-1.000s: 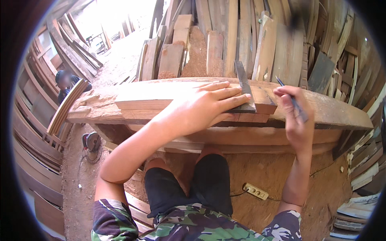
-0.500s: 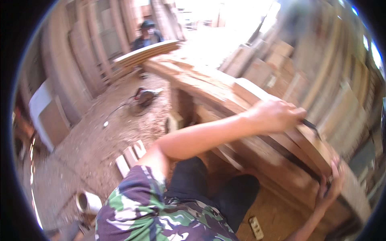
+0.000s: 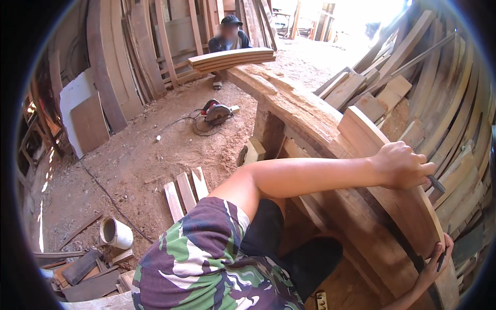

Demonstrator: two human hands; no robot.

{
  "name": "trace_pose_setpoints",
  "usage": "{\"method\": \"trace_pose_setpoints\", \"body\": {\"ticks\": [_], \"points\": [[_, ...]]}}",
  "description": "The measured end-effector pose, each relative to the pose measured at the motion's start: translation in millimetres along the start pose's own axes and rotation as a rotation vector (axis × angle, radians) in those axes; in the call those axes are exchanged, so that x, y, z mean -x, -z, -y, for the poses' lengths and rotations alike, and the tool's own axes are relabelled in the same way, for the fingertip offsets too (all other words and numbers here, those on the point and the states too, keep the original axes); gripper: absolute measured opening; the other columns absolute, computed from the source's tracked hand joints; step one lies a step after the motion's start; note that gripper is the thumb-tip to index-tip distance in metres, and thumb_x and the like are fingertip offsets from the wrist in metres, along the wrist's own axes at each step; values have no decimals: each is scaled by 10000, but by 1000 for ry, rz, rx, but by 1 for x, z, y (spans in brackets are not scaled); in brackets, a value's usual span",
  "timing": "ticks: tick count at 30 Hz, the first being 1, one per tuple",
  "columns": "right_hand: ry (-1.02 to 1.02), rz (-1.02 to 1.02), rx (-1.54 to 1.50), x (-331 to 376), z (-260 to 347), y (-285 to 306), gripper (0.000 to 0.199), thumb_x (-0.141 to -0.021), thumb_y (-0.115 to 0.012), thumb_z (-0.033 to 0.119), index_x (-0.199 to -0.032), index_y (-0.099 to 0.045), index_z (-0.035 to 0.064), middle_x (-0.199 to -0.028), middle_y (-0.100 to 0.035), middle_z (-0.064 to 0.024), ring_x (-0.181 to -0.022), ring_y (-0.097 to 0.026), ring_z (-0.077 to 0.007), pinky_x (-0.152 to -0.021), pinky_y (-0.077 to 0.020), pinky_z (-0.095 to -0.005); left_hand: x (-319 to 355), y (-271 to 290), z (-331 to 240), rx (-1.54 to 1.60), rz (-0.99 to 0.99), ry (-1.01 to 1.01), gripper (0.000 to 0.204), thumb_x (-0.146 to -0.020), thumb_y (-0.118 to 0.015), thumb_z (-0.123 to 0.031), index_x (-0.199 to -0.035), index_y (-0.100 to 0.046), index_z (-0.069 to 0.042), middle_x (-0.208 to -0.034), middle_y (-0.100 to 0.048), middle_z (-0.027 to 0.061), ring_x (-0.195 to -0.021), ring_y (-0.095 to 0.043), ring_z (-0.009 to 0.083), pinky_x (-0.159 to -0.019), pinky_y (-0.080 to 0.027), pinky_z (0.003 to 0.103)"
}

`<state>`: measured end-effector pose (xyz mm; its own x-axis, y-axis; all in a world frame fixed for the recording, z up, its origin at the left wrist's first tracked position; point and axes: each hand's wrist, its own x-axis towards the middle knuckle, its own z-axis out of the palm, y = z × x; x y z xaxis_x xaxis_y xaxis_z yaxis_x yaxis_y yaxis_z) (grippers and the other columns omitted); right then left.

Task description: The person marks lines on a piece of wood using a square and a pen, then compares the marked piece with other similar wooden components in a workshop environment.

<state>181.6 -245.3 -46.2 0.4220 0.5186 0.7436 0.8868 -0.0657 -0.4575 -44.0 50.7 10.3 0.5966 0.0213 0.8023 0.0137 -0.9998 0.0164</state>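
Note:
A curved wooden board (image 3: 400, 204) stands on edge along the right part of a heavy timber bench (image 3: 305, 116). My left hand (image 3: 400, 166) is closed in a fist above the board's upper edge. From its far side sticks out the dark end of a tool (image 3: 436, 184); the rest is hidden in the fist. Lower right, my right hand (image 3: 438, 258) has its fingers bent at the board's near end, round a thin dark pencil-like stick (image 3: 440, 262). Whether that stick touches the wood, I cannot tell.
Stacked curved boards (image 3: 232, 60) lie across the bench's far end, with a person (image 3: 230, 39) behind them. On the dusty floor are a circular saw (image 3: 217, 112) with its cord, a white bucket (image 3: 120, 235) and short wood strips (image 3: 186, 191). Timber (image 3: 454, 103) leans at the right.
The view has swung left and steadied, so the bench and both hands appear farther right and lower. Both hands stay at the board, holding the same dark tool and thin stick.

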Motion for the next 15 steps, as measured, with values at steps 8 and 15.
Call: {"method": "trace_pose_setpoints", "body": {"ticks": [8,15], "points": [[4,-21,-44,6,14,-5,526,-1165,-489,397,-1434,-609,-39,-1374,-650,-116,-1243,-592,-201,-1094,-423,-310,-38,-7,-13,603,-482,82,286,-1077,-624,-311,-1106,-544,-38,-1025,-684,188,-985,-671,417,-845,-536,521],[-91,-342,-656,23,-82,10,478,-1164,-464,226,-1539,-520,-65,-1438,-628,-136,-1334,-581,-233,-1235,-363,-367,-54,-39,-6,736,-81,-145,360,-1075,-580,-349,-1156,-643,-4,-1088,-683,237,-1169,-605,430,-1009,-492,538]]}}
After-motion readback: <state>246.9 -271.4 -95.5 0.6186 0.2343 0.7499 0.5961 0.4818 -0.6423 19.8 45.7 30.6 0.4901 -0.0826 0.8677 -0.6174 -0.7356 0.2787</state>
